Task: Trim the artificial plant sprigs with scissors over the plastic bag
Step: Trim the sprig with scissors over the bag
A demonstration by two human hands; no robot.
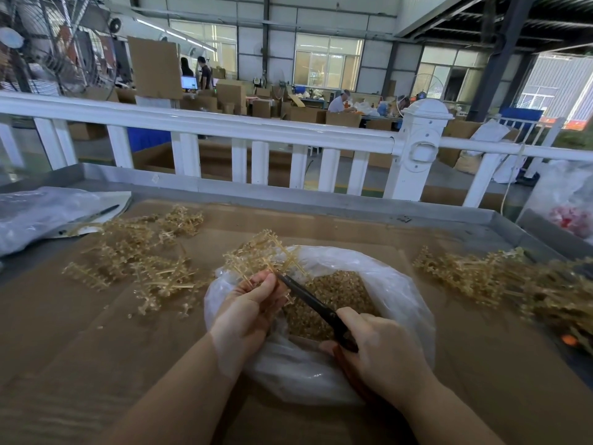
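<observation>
A grey metal table [500, 221] with a raised rim carries a brown cardboard sheet [80, 332]. On the cardboard lie 2 piles of tan sprigs, 1 at left [141, 252] and 1 at right [513, 277], with an open plastic bag [401, 284] of trimmings between them. A second clear bag [35, 213] lies at the far left corner.

The plastic bag [369, 274] is thin, translucent film, crinkled and glossy, filled with small amber plastic trimmings [333, 293]. The artificial plant sprigs [256, 255] look like pale tan, semi-translucent moulded plastic. The scissors [308, 300] have dark, matt blades. Brown matt cardboard [96, 332] covers a dull grey metal table [321, 203]. The white fence [224, 126] is smooth and glossy.
</observation>
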